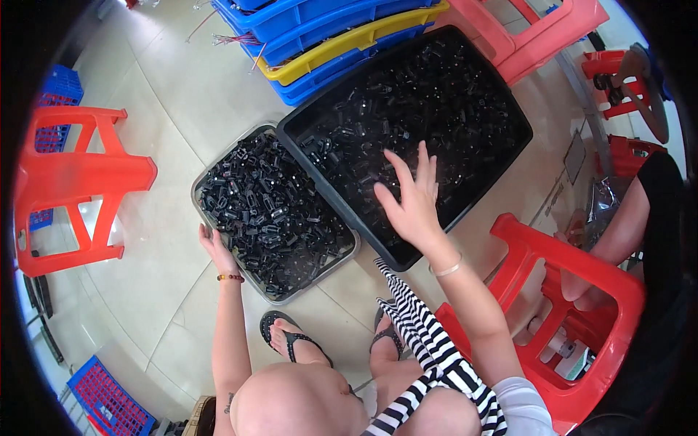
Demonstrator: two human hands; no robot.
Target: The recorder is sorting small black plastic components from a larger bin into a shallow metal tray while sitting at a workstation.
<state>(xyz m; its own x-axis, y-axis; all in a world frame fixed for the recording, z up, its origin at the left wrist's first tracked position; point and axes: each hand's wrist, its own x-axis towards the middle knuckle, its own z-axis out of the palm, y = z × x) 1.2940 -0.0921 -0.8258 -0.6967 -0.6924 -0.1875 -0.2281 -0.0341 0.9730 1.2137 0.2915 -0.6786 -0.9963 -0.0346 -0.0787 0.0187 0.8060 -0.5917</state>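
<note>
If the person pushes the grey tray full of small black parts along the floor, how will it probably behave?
The grey tray looks heaped, so probably heavy. On the smooth tiled floor it should slide rather than tip. The loose black parts may spill. The left hand touches its edge.

Counts of trays, stools, crates and hands

Two trays of small black parts lay on the floor: one black tray (509, 134) and one grey tray (203, 211). Three red stools stood about, at left (80, 174), top (531, 36) and lower right (574, 269). Two hands showed, left (217, 247) and right (411, 200). The parts were too many to count.
</note>
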